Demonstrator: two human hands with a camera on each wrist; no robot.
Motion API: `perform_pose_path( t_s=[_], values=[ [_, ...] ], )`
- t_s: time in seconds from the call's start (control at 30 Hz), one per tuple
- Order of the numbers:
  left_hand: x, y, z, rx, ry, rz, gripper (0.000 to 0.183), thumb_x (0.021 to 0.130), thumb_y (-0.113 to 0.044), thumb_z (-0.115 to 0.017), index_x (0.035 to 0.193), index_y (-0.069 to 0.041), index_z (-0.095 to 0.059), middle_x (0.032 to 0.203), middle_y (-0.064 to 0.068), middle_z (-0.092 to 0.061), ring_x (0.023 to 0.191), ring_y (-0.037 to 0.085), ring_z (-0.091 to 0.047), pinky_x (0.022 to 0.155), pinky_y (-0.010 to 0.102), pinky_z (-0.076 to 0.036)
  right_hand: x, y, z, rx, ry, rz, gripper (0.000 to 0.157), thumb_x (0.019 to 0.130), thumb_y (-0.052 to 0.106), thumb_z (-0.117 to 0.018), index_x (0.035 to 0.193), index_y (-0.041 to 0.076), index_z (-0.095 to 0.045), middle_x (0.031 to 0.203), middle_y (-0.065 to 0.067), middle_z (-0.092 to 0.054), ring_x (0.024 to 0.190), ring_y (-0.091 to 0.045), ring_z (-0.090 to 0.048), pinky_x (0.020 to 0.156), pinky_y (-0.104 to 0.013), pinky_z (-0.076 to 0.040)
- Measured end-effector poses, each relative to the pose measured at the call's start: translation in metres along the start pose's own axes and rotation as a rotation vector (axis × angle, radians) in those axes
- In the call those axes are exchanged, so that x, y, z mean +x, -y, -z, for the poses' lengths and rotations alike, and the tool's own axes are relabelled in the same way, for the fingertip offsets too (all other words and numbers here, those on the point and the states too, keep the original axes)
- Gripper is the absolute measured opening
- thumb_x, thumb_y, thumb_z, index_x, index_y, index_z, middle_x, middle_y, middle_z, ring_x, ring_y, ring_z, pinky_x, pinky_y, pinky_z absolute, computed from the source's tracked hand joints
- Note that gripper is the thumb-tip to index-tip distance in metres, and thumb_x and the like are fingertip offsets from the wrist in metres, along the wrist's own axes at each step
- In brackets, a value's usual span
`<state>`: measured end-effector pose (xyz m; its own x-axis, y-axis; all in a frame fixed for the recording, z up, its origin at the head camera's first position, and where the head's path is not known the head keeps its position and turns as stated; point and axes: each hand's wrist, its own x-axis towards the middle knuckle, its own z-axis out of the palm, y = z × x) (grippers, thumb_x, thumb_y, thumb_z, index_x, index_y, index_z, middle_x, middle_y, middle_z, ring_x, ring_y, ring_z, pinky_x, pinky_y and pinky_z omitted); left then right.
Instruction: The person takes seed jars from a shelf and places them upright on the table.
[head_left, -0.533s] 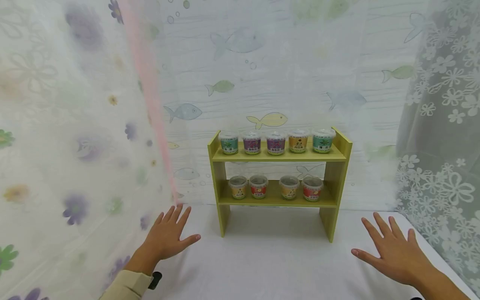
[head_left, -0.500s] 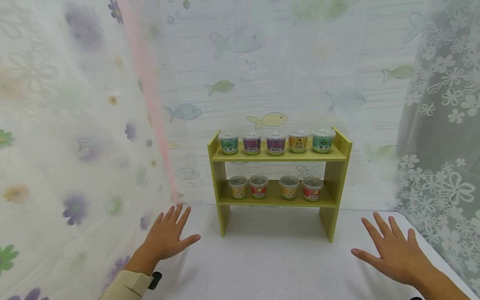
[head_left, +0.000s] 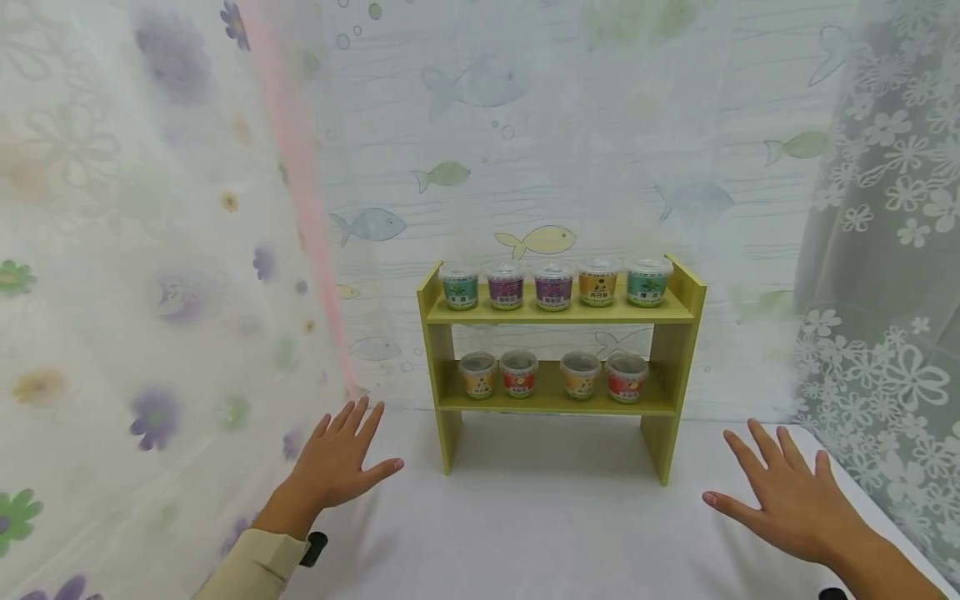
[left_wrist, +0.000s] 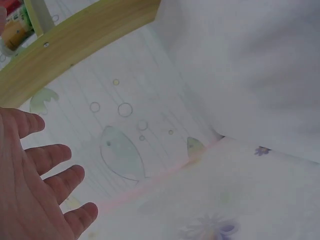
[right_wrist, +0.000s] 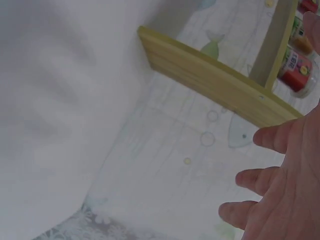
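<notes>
My left hand point(head_left: 335, 461) is held out over the white table with its fingers spread, left of a yellow-green two-tier shelf point(head_left: 558, 408). On the shelf's other side my right hand point(head_left: 787, 496) has its fingers spread too. Neither hand holds anything. Several lidded plastic cups line the top tier: a teal cup point(head_left: 460, 287) at each end, purple cups point(head_left: 553, 287) between, and an orange cup point(head_left: 597, 284). Below them stand orange cups point(head_left: 580, 377) and red cups point(head_left: 626, 379), with a gap in the middle. The right wrist view shows a red cup point(right_wrist: 296, 72) past the shelf's side panel point(right_wrist: 200, 75).
A white cloth-covered table point(head_left: 555, 533) extends in front of the shelf. Behind it hangs a fish-print curtain point(head_left: 570, 125). A flower-print curtain point(head_left: 165, 275) closes the left side, and lace-like white flowers mark the right curtain point(head_left: 892, 292).
Both hands have risen very slightly in the head view, still spread. The whole scene has shifted a few pixels to the right. The cups and shelf stay as they were.
</notes>
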<state>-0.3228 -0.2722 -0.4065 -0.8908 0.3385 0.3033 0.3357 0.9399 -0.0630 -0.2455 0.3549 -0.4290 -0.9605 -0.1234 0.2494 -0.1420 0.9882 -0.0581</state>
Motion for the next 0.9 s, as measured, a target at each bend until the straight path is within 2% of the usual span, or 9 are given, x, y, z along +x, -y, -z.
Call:
perform_pose_path(
  t_s=[0.27,0.43,0.63,0.77,0.9],
  values=[
    [0.033,-0.007,0.028,0.043,-0.05,-0.037,0.105,0.092,-0.083,-0.045,0.165,-0.01,-0.026,0.169,0.019,-0.029,0.152,0.041,-0.035,0.119,0.066,-0.029,0.011,0.006,0.018,-0.003,-0.034,0.039,0.103,0.091,0.079,-0.054,0.161,0.007,-0.033,0.165,-0.031,-0.022,0.143,-0.064,-0.024,0.098,-0.089,-0.013],
    [0.055,-0.014,0.048,0.0,-0.091,-0.062,0.103,0.094,-0.077,-0.05,0.166,-0.009,-0.023,0.169,0.02,-0.027,0.15,0.042,-0.038,0.118,0.064,-0.033,0.024,0.01,0.031,0.004,-0.043,0.049,0.104,0.09,0.08,-0.053,0.162,0.008,-0.031,0.166,-0.031,-0.022,0.144,-0.064,-0.024,0.1,-0.089,-0.014],
    [0.082,-0.025,0.073,-0.051,-0.188,-0.106,0.102,0.092,-0.065,-0.064,0.165,-0.008,-0.022,0.169,0.019,-0.028,0.146,0.042,-0.044,0.113,0.062,-0.041,0.037,0.016,0.048,0.027,-0.093,0.069,0.105,0.09,0.08,-0.055,0.162,0.007,-0.032,0.164,-0.032,-0.026,0.143,-0.062,-0.028,0.102,-0.088,-0.017],
    [0.098,-0.031,0.089,-0.032,-0.249,-0.132,0.106,0.089,-0.059,-0.072,0.165,-0.007,-0.02,0.168,0.02,-0.029,0.136,0.044,-0.053,0.104,0.062,-0.048,0.048,0.019,0.061,0.024,-0.151,0.085,0.103,0.09,0.077,-0.058,0.159,0.003,-0.035,0.161,-0.033,-0.031,0.141,-0.061,-0.032,0.103,-0.085,-0.025],
    [0.11,-0.036,0.101,-0.034,-0.314,-0.159,0.113,0.086,-0.056,-0.077,0.165,-0.003,-0.017,0.167,0.022,-0.029,0.109,0.046,-0.066,0.091,0.059,-0.056,0.057,0.023,0.074,0.047,-0.203,0.1,0.1,0.091,0.071,-0.063,0.157,0.0,-0.037,0.159,-0.034,-0.033,0.139,-0.059,-0.036,0.104,-0.08,-0.032]
  ],
)
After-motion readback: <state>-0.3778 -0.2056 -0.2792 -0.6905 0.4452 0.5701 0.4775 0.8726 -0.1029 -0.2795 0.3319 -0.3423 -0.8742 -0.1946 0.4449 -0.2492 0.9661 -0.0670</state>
